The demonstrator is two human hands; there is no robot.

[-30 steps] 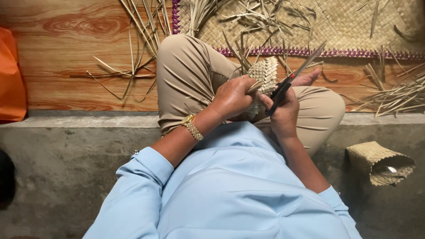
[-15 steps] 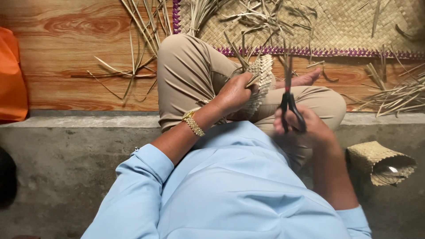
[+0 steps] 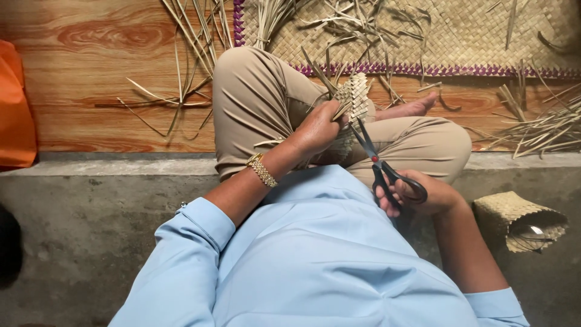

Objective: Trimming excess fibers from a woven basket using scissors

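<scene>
Straw-coloured and tightly plaited, the small woven piece [image 3: 354,100] we see at the centre of the frame has a diagonal checker pattern, with loose strip ends sticking up from its top edge. It rests over the knees of the person's crossed legs in tan trousers. Our view shows the left hand [image 3: 318,128] wrapped around its lower part, fingers curled closed on the weave, a gold bracelet [image 3: 261,170] at the wrist. Just below and to the right, the right hand [image 3: 423,195] has its fingers through the black handles of one pair of scissors [image 3: 378,163]; the blades are slightly parted and point up toward the woven piece, their tips just beside it.

We count one woven mat [image 3: 423,36] with a purple border along the top of the frame, one small woven basket [image 3: 514,219] at the lower right on the concrete step, and one orange bag [image 3: 15,115] at the left edge. Loose dried leaf strips [image 3: 187,54] lie scattered over the wooden floor, too many to count.
</scene>
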